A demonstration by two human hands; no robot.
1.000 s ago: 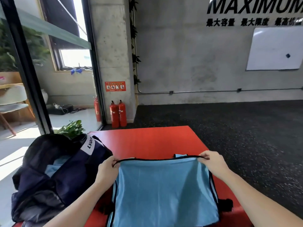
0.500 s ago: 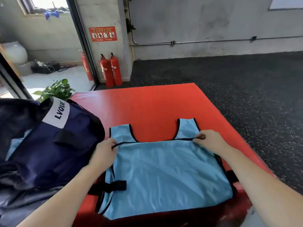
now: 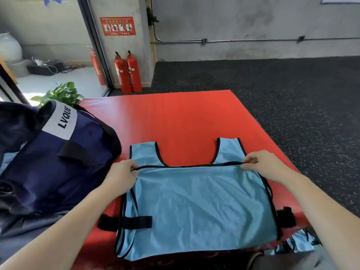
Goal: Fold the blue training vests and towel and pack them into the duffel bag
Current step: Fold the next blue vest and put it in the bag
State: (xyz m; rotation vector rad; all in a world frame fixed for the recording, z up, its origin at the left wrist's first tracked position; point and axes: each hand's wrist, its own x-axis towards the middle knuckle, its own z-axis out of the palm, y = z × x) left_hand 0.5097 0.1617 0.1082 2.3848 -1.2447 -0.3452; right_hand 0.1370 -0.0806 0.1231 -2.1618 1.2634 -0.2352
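A light blue training vest (image 3: 198, 209) with black trim lies flat on the red mat (image 3: 175, 121), its two shoulder straps pointing away from me. Its bottom hem is folded up over the chest. My left hand (image 3: 120, 177) pinches the left end of that black hem. At the right end of the same hem my right hand (image 3: 263, 164) pinches it too. The navy duffel bag (image 3: 58, 158) marked LVQUE sits open on the mat at my left, with a bit of light blue cloth (image 3: 10, 158) showing inside it.
More light blue fabric (image 3: 298, 242) hangs off the mat's near right corner. Dark speckled floor (image 3: 292, 94) surrounds the mat. Red fire extinguishers (image 3: 127, 73) stand by a concrete pillar beyond; a green plant (image 3: 60, 93) sits behind the bag.
The head camera has tilted down from the wall to the mat. Both hands brought the hem down onto the vest's chest, and the shoulder straps now show beyond it.
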